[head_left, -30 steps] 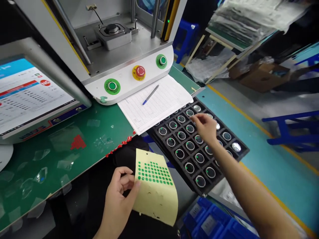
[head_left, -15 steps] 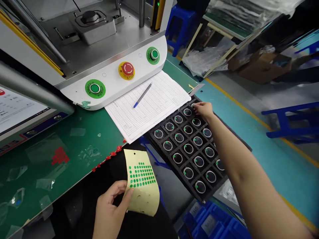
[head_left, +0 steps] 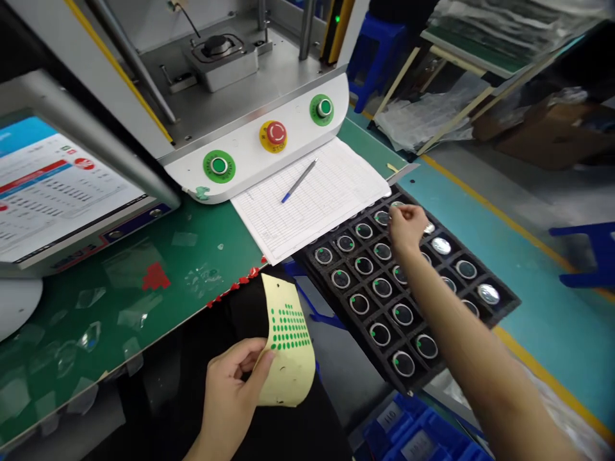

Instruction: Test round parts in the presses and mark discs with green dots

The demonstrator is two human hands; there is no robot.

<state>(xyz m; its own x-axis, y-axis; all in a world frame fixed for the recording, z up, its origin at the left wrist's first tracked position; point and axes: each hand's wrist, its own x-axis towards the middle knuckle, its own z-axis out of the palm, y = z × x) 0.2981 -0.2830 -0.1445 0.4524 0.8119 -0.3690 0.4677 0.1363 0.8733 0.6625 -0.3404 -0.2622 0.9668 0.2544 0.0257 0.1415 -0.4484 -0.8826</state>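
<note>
My left hand [head_left: 235,381] pinches the lower left edge of a curved, pale yellow sticker sheet [head_left: 291,360] with rows of small green dot stickers. My right hand [head_left: 408,225] is over the far part of a black foam tray [head_left: 358,330], its thumb and fingers pinched at a round disc [head_left: 398,204]; whether anything is between the fingertips is hidden. Round metal-rimmed discs sit in the tray's compartments. Many, like the near disc [head_left: 402,363], carry a green dot; on the right side, shiny silver discs [head_left: 489,294] show no dot. My right forearm covers part of the tray.
A printed form [head_left: 312,198] with a pen [head_left: 299,181] on it lies beside the tray. Behind is a press machine [head_left: 257,153] with green start buttons and a red stop button. A monitor [head_left: 67,186] stands left. Blue bins [head_left: 418,435] are below; plastic scraps lie on the green table [head_left: 192,224].
The camera view has swung left, so everything appears farther right. My right hand stays near the same far disc with its wrist turned; silver discs on the tray's right now show. The left still holds the sheet.
</note>
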